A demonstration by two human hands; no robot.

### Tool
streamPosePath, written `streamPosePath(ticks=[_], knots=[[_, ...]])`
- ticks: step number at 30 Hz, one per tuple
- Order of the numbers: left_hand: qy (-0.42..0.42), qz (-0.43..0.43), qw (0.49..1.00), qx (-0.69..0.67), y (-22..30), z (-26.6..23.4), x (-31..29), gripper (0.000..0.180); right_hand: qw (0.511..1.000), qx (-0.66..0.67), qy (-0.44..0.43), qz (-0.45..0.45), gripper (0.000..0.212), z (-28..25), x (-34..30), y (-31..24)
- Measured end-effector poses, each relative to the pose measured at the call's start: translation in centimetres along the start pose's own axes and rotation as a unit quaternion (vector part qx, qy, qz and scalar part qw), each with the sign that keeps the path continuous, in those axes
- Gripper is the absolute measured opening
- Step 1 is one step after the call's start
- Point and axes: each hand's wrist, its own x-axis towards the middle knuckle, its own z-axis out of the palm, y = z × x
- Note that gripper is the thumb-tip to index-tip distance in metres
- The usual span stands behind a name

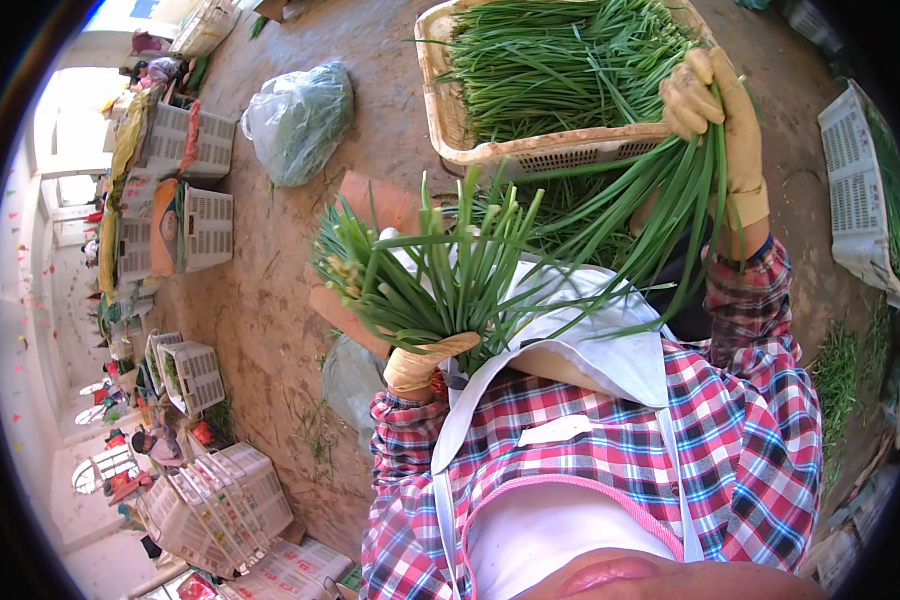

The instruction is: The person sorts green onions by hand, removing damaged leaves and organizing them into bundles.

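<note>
A thick bunch of green chives (pixel 440 295) stands upright in front of my chest, pale cut ends up, with more stalks fanned to its left. My gloved left hand (pixel 425 366) is closed around its lower part; most of the fingers are hidden. Raised at the far right, my right hand (pixel 705 100), in a yellowish glove, grips another lot of long chives (pixel 660 205) whose leaves hang down toward my apron (pixel 595 350). Right beside that hand is a white plastic crate (pixel 570 148) filled with chives laid lengthwise (pixel 560 70).
Loose chives (pixel 570 215) lie below the near side of the crate. On the brown floor (pixel 260 270) sits a filled clear plastic bag (pixel 300 122). A crate (pixel 860 185) stands at the far right. Stacked crates (pixel 195 230) and people line the left side.
</note>
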Motion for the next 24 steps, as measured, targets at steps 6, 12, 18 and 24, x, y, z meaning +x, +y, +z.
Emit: streamPosePath(ticks=[6,12,18,24], knots=[[0.201,0.191,0.855,0.438,0.6,1.1,1.4,0.055,0.903,-0.418,-0.098,0.029,0.019,5.0,0.2,4.1],[0.147,0.189,0.953,-0.186,6.1,-0.4,1.6,0.047,0.946,-0.281,-0.146,0.074,0.013,6.5,-0.7,7.8],[0.180,0.091,0.854,-0.480,5.9,-0.5,0.4,0.059,0.970,-0.197,0.135,-0.039,0.038,2.1,-0.1,1.6],[0.194,0.046,0.855,-0.478,4.1,-0.7,0.6,0.058,0.997,0.059,-0.047,0.031,0.026,-1.0,0.0,-2.4]])
